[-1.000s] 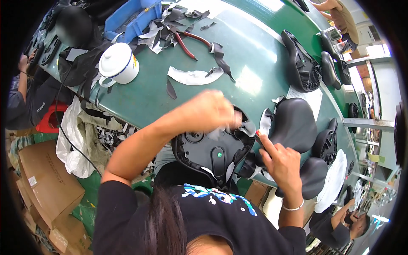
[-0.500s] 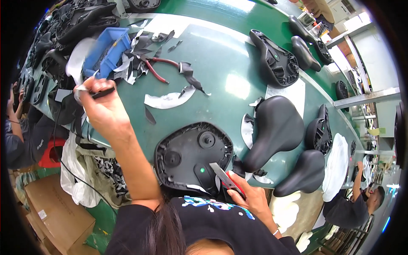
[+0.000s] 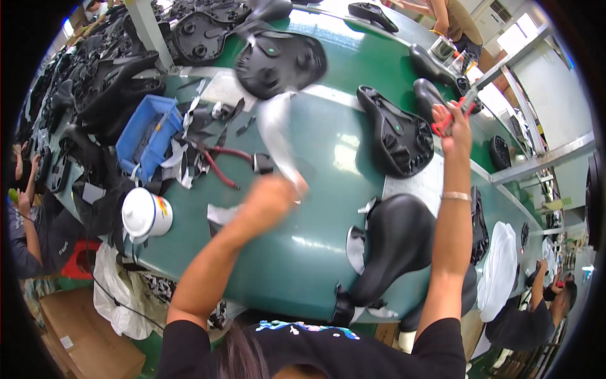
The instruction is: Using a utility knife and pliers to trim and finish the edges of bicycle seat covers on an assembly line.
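Note:
My left hand [image 3: 268, 199] is smeared by motion, held over the middle of the table. A pale, blurred strip of trimmed material [image 3: 274, 129] runs up from its fingers. The strip's far end comes close to an upturned black bicycle saddle [image 3: 284, 63], also blurred; I cannot tell whether they touch. My right hand [image 3: 453, 129] is raised at the right, closed around a red-handled utility knife [image 3: 468, 104]. Below it lie an upturned saddle [image 3: 401, 142] showing its hollow underside and a smooth black saddle [image 3: 401, 230] resting top up.
Red-handled pliers [image 3: 224, 161] lie among black and white scraps by a blue bin [image 3: 146, 136]. A lidded white mug [image 3: 148, 215] stands near the left edge. Saddles pile up at far left [image 3: 113, 79]. A metal post [image 3: 148, 31] rises there. Other people work at both sides and behind the table.
The upturned saddle in front of me is gone from there; a blurred one now shows at the far side. My left hand swung right, my right hand rose far right with the knife.

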{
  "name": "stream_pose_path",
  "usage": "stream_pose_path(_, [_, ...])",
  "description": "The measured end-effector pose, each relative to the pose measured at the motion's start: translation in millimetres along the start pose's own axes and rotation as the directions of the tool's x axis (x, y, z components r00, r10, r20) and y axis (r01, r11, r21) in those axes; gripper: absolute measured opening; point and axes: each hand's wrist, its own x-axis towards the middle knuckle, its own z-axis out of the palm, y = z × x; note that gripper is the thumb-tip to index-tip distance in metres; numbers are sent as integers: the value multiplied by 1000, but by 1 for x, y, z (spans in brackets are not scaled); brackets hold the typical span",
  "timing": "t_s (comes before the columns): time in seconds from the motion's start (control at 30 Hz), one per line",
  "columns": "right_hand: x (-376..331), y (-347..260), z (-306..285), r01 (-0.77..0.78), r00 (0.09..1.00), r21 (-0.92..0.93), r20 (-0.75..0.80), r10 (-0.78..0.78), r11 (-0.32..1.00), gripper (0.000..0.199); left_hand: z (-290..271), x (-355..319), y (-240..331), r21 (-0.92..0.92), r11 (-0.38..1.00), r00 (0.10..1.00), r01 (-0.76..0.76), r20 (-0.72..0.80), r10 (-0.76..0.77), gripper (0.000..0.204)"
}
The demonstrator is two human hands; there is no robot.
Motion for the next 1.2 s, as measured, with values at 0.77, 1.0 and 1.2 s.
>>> stream_pose_path(0.77, [-205,-25,91,933,348,-359,921,-175,-31,37,0,1,-9,-901,422,940,96,-57,-335,57])
stream_pose_path(1.0, [-365,11,64,820,225,-315,945,236,479,44,-25,-74,17,-872,318,821,372,149,-550,64])
stream_pose_path(1.2, [-341,1,19,745,573,-552,817,64,374,54,-60,-93,23,-672,582,864,458,183,-468,54])
